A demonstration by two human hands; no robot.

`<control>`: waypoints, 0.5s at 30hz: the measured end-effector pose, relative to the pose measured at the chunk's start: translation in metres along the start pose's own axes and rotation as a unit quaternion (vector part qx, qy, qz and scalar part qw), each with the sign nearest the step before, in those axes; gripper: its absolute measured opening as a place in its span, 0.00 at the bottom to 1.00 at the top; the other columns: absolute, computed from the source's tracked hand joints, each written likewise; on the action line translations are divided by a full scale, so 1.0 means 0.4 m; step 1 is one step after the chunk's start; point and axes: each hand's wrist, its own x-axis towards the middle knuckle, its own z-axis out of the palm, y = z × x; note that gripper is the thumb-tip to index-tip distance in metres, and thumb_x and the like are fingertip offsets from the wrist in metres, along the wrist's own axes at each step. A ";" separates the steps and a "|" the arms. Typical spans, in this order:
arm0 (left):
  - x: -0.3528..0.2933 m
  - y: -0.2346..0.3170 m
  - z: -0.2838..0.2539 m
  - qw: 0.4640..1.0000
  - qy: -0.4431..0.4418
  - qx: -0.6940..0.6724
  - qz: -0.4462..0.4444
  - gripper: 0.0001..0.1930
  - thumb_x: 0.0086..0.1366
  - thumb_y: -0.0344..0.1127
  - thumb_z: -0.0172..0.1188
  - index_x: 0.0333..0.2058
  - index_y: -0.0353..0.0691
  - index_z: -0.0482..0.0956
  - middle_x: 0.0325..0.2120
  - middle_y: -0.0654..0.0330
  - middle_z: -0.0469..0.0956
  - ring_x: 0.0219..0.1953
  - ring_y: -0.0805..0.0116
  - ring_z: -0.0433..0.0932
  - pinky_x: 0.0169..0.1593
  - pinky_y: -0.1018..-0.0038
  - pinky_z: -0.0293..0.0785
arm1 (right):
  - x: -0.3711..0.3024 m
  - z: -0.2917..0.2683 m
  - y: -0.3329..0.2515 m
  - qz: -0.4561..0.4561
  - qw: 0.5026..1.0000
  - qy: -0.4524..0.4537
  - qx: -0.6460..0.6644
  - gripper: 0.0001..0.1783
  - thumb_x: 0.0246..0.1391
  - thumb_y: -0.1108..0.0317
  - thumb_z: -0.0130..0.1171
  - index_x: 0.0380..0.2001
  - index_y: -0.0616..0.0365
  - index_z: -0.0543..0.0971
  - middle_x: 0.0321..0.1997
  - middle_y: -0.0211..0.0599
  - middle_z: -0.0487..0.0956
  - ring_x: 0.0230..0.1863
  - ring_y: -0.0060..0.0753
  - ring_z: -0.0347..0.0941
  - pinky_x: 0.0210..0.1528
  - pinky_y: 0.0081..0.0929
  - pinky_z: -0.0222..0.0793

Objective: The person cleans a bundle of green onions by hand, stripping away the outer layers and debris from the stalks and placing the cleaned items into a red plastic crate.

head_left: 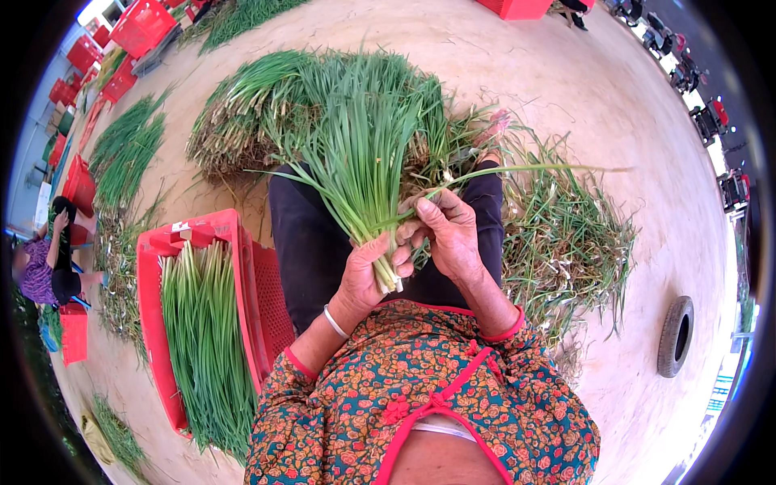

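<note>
My left hand [362, 279], with a white bangle at its wrist, is closed round the lower stems of a bunch of garlic chives [368, 166]. The pale cut ends stick out below the fingers, and the green leaves fan away from me over my lap. Beside it, my right hand [444, 230] pinches a long, thin chive leaf [533, 168] against the stems. One end of that leaf trails far out to the right. Part of it crosses the front of the bunch, but the fingers hide whether it circles the stems.
Beyond my knees lies a large heap of untrimmed chives [267, 113] with brown roots. At my left stands a red plastic crate [149, 323] holding trimmed chives. Loose leaf scraps [566, 242] cover the floor at right, near a tire [676, 335]. Another person [44, 263] sits far left.
</note>
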 end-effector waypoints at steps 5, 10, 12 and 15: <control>0.007 -0.002 0.029 0.994 -0.070 -0.078 -0.017 0.19 0.61 0.45 0.58 0.39 0.34 0.68 0.26 0.61 0.68 0.27 0.71 0.67 0.32 0.75 0.68 | -0.074 0.024 -0.035 -0.086 0.995 -0.045 0.005 0.06 0.58 0.74 0.50 0.34 0.68 0.73 0.35 0.48 0.77 0.31 0.39 0.79 0.30 0.31 0.80; 0.011 -0.003 0.054 0.990 -0.112 -0.075 -0.036 0.22 0.60 0.51 0.57 0.38 0.36 0.67 0.20 0.63 0.65 0.26 0.70 0.66 0.32 0.75 0.66 | -0.118 0.022 -0.086 -0.235 0.950 -0.110 -0.177 0.09 0.55 0.72 0.54 0.33 0.70 0.73 0.33 0.51 0.75 0.26 0.37 0.77 0.30 0.28 0.78; 0.013 0.004 0.064 0.991 -0.104 -0.083 -0.023 0.19 0.63 0.47 0.54 0.39 0.36 0.67 0.24 0.62 0.66 0.26 0.71 0.66 0.31 0.74 0.66 | -0.133 0.012 -0.117 -0.239 0.943 -0.117 -0.201 0.10 0.55 0.72 0.55 0.32 0.71 0.73 0.32 0.53 0.75 0.24 0.35 0.76 0.29 0.27 0.78; 0.019 0.016 0.056 0.991 -0.100 -0.085 0.017 0.12 0.66 0.39 0.50 0.40 0.36 0.67 0.33 0.62 0.67 0.26 0.73 0.65 0.29 0.73 0.67 | -0.165 0.016 -0.203 -0.238 0.964 -0.113 -0.021 0.10 0.56 0.70 0.54 0.29 0.70 0.71 0.27 0.53 0.75 0.20 0.36 0.77 0.23 0.27 0.77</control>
